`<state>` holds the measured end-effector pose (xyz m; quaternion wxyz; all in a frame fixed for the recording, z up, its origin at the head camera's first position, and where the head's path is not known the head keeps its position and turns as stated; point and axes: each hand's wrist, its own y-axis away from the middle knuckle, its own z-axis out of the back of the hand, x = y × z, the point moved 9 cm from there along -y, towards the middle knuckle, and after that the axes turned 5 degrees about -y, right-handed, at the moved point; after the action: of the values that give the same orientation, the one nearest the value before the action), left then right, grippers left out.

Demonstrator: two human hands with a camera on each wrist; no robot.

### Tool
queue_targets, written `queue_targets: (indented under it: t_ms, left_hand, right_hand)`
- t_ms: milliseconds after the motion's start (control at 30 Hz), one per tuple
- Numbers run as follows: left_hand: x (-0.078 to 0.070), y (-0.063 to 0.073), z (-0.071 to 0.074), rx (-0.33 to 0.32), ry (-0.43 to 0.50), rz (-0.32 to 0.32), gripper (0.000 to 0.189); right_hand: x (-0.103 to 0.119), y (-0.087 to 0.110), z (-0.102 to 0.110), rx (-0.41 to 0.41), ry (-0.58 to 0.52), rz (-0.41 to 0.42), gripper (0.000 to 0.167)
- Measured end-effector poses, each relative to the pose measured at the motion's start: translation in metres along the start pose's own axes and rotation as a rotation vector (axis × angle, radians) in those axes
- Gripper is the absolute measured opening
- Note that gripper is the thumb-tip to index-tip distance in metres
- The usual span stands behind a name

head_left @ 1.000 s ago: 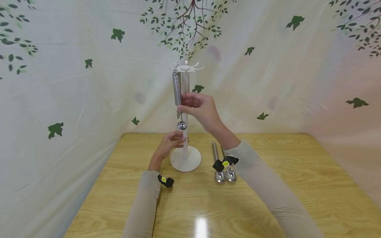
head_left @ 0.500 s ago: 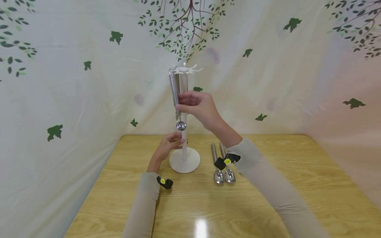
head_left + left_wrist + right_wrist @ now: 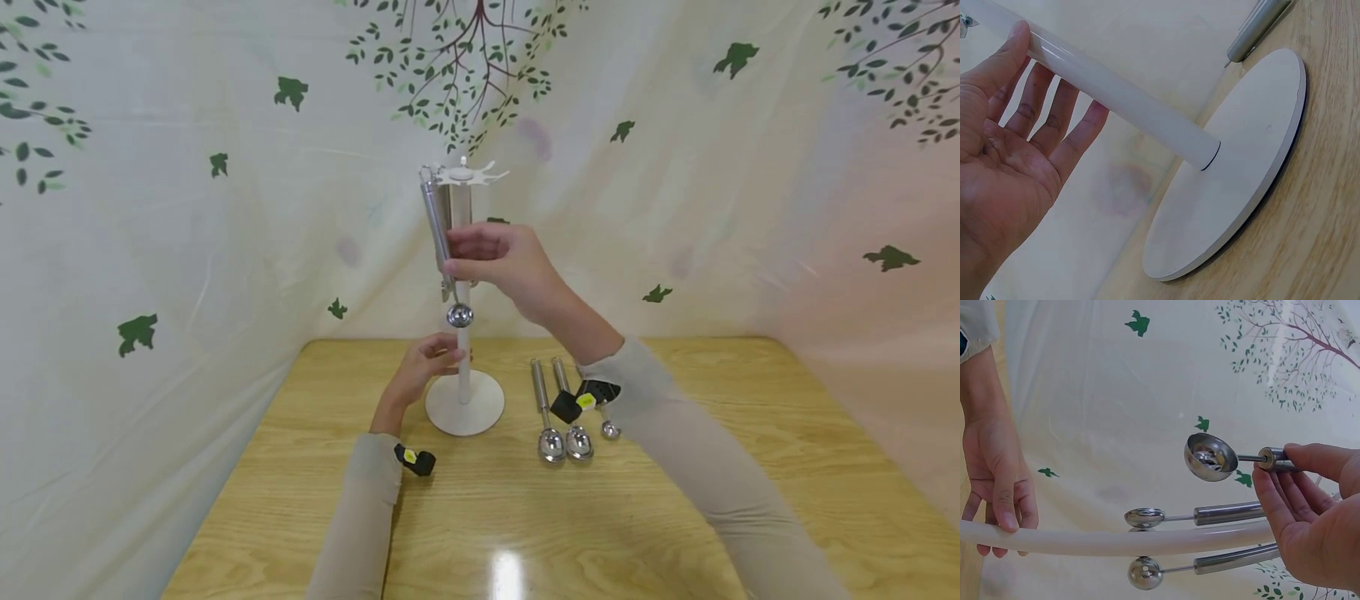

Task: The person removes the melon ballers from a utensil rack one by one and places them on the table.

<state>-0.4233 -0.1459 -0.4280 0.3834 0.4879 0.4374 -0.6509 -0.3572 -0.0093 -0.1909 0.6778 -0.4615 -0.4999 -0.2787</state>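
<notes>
My left hand [image 3: 426, 367] holds the white pole [image 3: 1129, 103] of an upright stand low down, thumb on one side and fingers round the other. My right hand [image 3: 502, 262] pinches the lower handle of a metal scoop [image 3: 1210, 457], whose round bowl hangs downward in front of the pole. Its handle leans left, its top ring beside the stand's white hook rack [image 3: 462, 175]. Whether that ring sits on a hook I cannot tell. Other metal scoops [image 3: 1145, 574] hang around the pole, partly hidden by it and by my right hand.
The stand's round white base [image 3: 465, 417] rests on the wooden table [image 3: 480, 508]. To its right lie two metal scoops [image 3: 551, 446] and a smaller one [image 3: 610, 430], partly covered by my right wrist camera. A printed cloth [image 3: 225, 275] hangs behind the table.
The held scoop's handle top has swung left, away from the pole. My right forearm has shifted slightly right, uncovering the small scoop on the table. The left hand keeps its hold.
</notes>
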Motion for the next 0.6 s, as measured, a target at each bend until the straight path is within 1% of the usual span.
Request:
queue_targets:
  t_ms: [167,333,500,600]
  left_hand:
    - [-0.002,0.002,-0.001,0.008,0.002,-0.01,0.019]
    - [-0.002,0.002,0.0,0.004,0.016,-0.018,0.014]
    - [-0.001,0.001,0.0,-0.011,0.021,-0.018,0.014]
    - [-0.001,0.001,-0.001,-0.009,0.019,-0.017,0.013]
  right_hand:
    - [-0.002,0.009,0.012,0.013,-0.035,-0.011,0.038]
    - [-0.002,0.021,0.034,0.001,-0.053,0.008,0.036]
    - [-0.004,0.037,0.068,-0.031,-0.082,0.031,0.033]
    - [-0.011,0.049,0.093,-0.067,-0.096,0.019,0.031]
